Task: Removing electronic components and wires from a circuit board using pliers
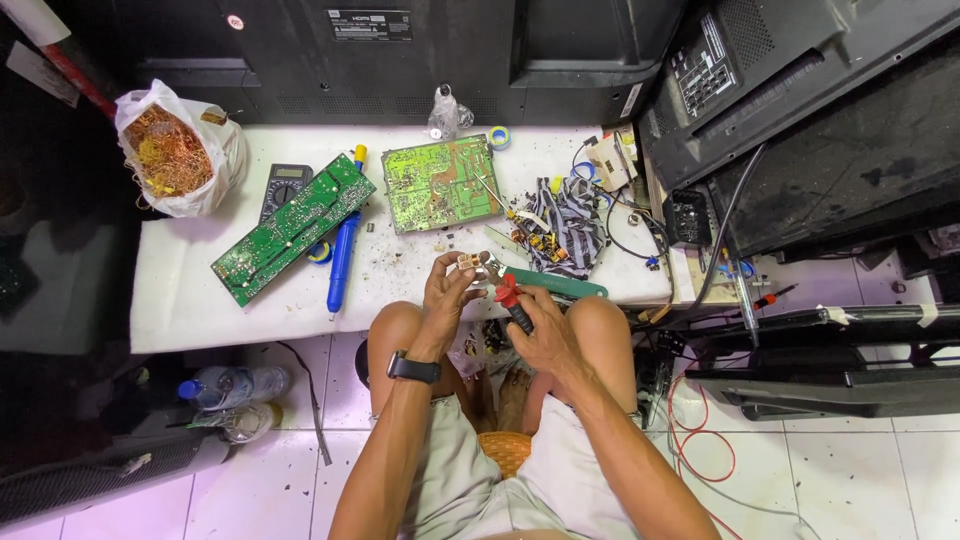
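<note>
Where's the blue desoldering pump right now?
In the head view, the blue desoldering pump lies on the white table, left of centre, between the long green circuit board and the square one.

Bright, even light from overhead; the white worktop (200,300) glares slightly. Edges bow (wide lens), and corners left of the hands fall dark.

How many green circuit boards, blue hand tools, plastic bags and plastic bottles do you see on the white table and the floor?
Green circuit boards: 2, long narrow one, squarish one
Blue pump-shaped hand tool: 1
White plastic bag of copper wire: 1
Clear plastic bottles on floor: 2
Total: 6
</note>
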